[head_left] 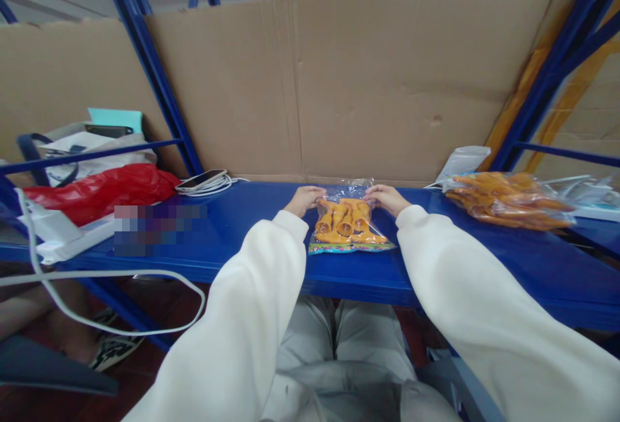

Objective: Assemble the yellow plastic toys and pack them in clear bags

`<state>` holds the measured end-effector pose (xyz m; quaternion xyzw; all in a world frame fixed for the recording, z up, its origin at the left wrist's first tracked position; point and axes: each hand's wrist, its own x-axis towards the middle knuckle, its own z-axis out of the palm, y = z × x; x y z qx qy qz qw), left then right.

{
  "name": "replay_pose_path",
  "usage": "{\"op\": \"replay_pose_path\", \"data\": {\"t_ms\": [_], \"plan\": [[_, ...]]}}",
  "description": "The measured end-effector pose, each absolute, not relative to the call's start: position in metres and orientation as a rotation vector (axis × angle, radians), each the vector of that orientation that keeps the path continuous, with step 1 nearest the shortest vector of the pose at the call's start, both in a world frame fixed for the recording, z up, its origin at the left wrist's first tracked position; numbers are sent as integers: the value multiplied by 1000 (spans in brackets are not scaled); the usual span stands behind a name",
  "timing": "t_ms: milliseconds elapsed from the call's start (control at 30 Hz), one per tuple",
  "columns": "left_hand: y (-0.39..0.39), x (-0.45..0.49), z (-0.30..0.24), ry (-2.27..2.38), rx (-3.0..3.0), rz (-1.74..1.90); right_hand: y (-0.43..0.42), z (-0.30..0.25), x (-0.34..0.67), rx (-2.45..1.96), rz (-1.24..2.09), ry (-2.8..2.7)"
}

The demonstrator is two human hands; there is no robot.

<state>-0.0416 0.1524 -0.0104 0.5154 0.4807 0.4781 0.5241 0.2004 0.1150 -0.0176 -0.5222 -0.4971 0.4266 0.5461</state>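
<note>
A clear plastic bag [346,221] lies on the blue shelf in front of me, filled with several orange, hollow-ended pieces whose kind I cannot make out. A colourful printed strip runs along its near edge. My left hand [306,199] pinches the bag's far left corner, fingers closed on the plastic. At the far right corner, my right hand [386,198] grips the same bag, also with closed fingers. Between the two hands the transparent far end stands slightly raised and crinkled.
Similar bags of orange pieces [508,199] are piled on the right of the blue shelf [252,221]. To the left are a phone [201,179] on a coiled white cable, a red plastic bag [111,189] and a white power strip [80,241]. Cardboard [387,86] walls the back.
</note>
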Motion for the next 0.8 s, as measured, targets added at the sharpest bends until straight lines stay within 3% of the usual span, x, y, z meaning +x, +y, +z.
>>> {"op": "replay_pose_path", "data": {"t_ms": [800], "plan": [[154,-42,-13,1273,1362,1194,116,-16,204,-1248,998,-1171]]}}
